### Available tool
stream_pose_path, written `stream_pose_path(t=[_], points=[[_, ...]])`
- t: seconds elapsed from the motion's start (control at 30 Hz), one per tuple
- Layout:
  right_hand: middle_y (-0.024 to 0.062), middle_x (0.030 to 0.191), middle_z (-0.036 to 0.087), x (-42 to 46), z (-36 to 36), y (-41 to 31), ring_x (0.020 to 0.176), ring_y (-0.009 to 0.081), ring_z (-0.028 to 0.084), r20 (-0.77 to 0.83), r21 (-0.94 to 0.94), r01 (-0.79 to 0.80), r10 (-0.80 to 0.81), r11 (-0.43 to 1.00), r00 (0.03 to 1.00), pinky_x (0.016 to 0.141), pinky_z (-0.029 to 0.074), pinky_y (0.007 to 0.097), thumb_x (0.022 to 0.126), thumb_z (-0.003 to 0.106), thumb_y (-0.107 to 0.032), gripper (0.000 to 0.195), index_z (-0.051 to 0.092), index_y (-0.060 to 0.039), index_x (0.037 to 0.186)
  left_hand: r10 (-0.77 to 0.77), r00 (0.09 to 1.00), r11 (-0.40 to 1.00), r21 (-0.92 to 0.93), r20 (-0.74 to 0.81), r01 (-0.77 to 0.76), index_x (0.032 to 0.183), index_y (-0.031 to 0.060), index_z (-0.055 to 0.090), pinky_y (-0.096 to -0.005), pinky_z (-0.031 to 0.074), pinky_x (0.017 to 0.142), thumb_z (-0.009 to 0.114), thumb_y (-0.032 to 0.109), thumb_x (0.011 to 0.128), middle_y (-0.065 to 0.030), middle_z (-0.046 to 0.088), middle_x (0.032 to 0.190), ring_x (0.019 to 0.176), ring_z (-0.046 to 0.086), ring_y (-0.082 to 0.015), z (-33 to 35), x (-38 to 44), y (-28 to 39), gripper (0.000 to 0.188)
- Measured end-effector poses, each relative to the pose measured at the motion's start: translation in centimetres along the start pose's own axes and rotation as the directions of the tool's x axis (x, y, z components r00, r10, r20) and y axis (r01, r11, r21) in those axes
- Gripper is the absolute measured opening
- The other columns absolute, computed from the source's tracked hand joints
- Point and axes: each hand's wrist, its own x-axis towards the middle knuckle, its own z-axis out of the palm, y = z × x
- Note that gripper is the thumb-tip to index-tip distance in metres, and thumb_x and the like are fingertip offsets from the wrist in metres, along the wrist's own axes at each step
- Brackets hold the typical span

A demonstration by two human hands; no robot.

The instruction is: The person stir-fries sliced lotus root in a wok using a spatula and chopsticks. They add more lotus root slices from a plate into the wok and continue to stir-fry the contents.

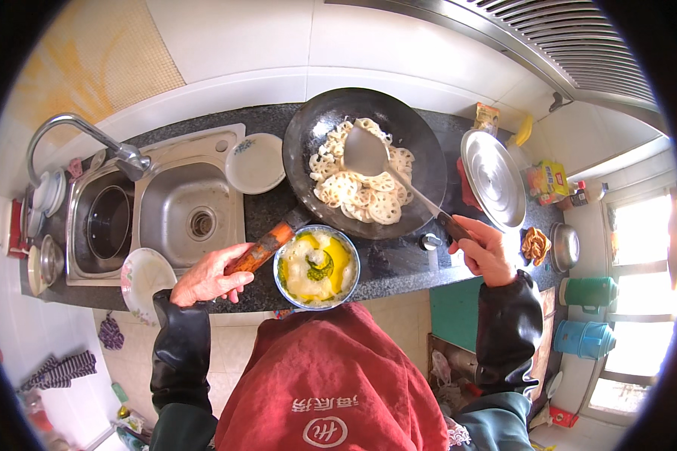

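Note:
My left hand [217, 274] grips the worn wooden handle [262, 246] of a black wok [423, 169]. In the wok lies a heap of sliced lotus root [383, 207]. With my right hand [485, 248] I hold the dark handle of a metal wok spatula [366, 151], its broad blade resting over the slices and hiding some of them. Close in front of me, near the counter's edge, stands a blue-rimmed bowl [317, 267] of yellow oily liquid with pale foam. It sits just right of the wok handle.
A double steel sink [192, 186] with a curved faucet [79, 119] is on the left. Plates stand at its right [255, 163] and front [146, 282]. Right of the wok are a stove knob [430, 242], a large metal lid [493, 180] and a brown crumpled cloth [536, 246]. A range hood [575, 51] overhangs the right.

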Motion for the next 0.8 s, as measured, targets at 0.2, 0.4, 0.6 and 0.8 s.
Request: stream_pose_path(t=[0.2,0.4,0.6,0.8], points=[[0.0107,0.077,0.061,0.2,-0.4,0.7,0.042,0.0038,0.037,-0.1,0.035,0.055,-0.051,0.998,0.994,0.036,0.025,0.0174,0.083,0.049,-0.003,0.043,0.048,-0.0018,0.126,-0.023,0.999,1.0,0.018,0.03,0.023,0.131,0.0023,0.039,-0.0254,0.051,0.052,0.055,0.014,0.082,-0.0052,0.054,0.083,0.061,0.053,-0.011,-0.3,0.1,0.0,0.053],[0.0109,0.076,0.06,-0.7,-0.8,1.8,0.043,0.0042,0.038,-0.124,0.061,-0.011,0.019,0.998,0.992,0.036,0.027,0.0175,0.084,0.051,-0.007,0.042,0.048,-0.0036,0.126,-0.015,1.0,1.0,0.025,0.019,0.014,0.132,0.0029,0.038,-0.0253,0.05,0.052,0.056,0.016,0.083,-0.0046,0.053,0.08,0.06,0.053,-0.0105,-0.2,0.1,-0.1,0.054],[0.0117,0.078,0.061,-1.0,-0.7,2.5,0.043,0.0041,0.038,-0.142,0.09,-0.002,0.015,0.996,0.99,0.036,0.027,0.0174,0.085,0.051,-0.008,0.042,0.048,-0.0043,0.126,0.007,1.0,1.0,-0.012,0.004,-0.007,0.132,0.0037,0.039,-0.025,0.048,0.052,0.059,0.019,0.084,-0.0045,0.053,0.076,0.056,0.052,-0.0103,0.0,0.1,-0.2,0.054],[0.0122,0.078,0.061,-0.9,-0.4,2.6,0.043,0.004,0.039,-0.164,0.093,-0.041,0.056,0.995,0.985,0.036,0.028,0.0172,0.085,0.051,-0.008,0.042,0.047,-0.0042,0.127,-0.001,1.0,1.0,-0.006,0.001,0.001,0.132,0.0039,0.039,-0.0251,0.048,0.052,0.059,0.02,0.085,-0.0046,0.053,0.077,0.058,0.052,-0.0106,0.0,0.1,-0.1,0.054]])
